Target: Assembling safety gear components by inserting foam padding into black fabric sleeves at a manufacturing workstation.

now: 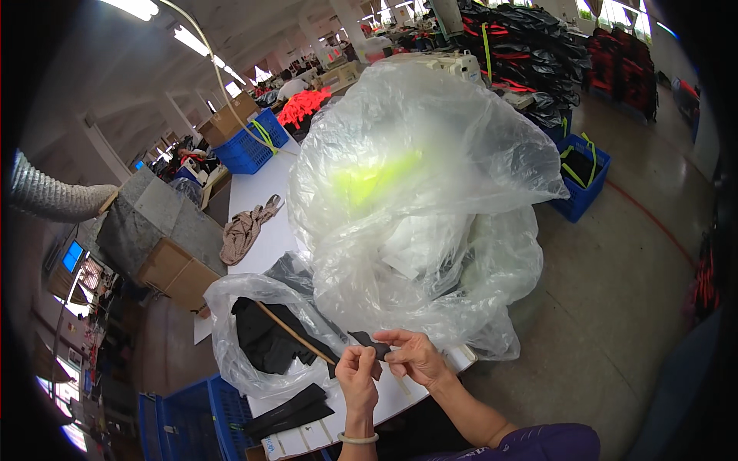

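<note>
My left hand (358,372) and my right hand (415,356) meet over the near edge of the white table, both pinching a small dark fabric piece (370,343). The right hand has its thumb and forefinger on the piece, and its other fingers bend loosely. Left of them, a clear plastic bag (219,296) lies open with black fabric (265,342) in it. A thin brown stick-like strip (296,334) slants across that fabric, its lower end close to my left hand. More black fabric strips (288,411) lie at the table's front edge.
A large clear plastic bag (430,207) with bright yellow material inside covers much of the white table (250,192). A brown knitted cloth (250,229) lies left of it. Blue crates (250,146) stand behind, another blue crate (588,192) on the right floor, and a cardboard box (181,273) at left.
</note>
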`<state>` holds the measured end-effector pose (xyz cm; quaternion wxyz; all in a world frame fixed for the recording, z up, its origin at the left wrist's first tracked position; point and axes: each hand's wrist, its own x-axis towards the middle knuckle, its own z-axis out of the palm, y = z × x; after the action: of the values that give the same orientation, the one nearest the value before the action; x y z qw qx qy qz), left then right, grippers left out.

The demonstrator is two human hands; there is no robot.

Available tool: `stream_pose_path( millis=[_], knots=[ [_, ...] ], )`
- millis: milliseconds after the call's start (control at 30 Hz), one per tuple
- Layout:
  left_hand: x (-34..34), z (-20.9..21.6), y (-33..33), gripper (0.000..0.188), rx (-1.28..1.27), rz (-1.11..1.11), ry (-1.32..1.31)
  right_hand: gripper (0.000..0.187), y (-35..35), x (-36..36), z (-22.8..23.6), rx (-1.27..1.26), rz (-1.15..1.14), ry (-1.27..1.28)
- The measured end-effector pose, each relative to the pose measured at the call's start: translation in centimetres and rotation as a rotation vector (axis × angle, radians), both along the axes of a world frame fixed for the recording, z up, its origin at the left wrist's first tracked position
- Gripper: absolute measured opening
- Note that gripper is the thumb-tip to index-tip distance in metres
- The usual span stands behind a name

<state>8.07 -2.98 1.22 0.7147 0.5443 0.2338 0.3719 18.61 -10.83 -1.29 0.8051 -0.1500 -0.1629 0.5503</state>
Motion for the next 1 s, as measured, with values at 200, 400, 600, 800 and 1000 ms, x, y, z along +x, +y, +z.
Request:
stream_pose_path(
  millis=[200, 400, 600, 800, 1000],
  knots=[
    [-0.2, 0.6, 0.2, 0.017, 0.144, 0.03, 0.007, 0.028, -0.1, -0.3, 0.3, -0.035, -0.035, -0.003],
    [-0.8, 1.3, 0.0, 0.017, -0.049, -0.13, -0.089, 0.017, 0.8, 0.0, 0.1, 0.215, 0.23, 0.236],
    [-1.9, 1.5, 0.5, 0.015, 0.091, -0.066, -0.059, 0.019, 1.7, 0.4, -0.2, -0.004, -0.004, -0.111],
    [-2.3, 1.6, 0.6, 0.015, 0.379, -0.068, 0.202, 0.015, 1.1, 0.0, -0.6, -0.027, -0.008, -0.053],
    [-2.7, 0.5, 1.4, 0.008, 1.118, 0.178, 0.478, 0.014, 1.2, -1.2, -1.0, -0.021, -0.004, 0.057]
  ],
)
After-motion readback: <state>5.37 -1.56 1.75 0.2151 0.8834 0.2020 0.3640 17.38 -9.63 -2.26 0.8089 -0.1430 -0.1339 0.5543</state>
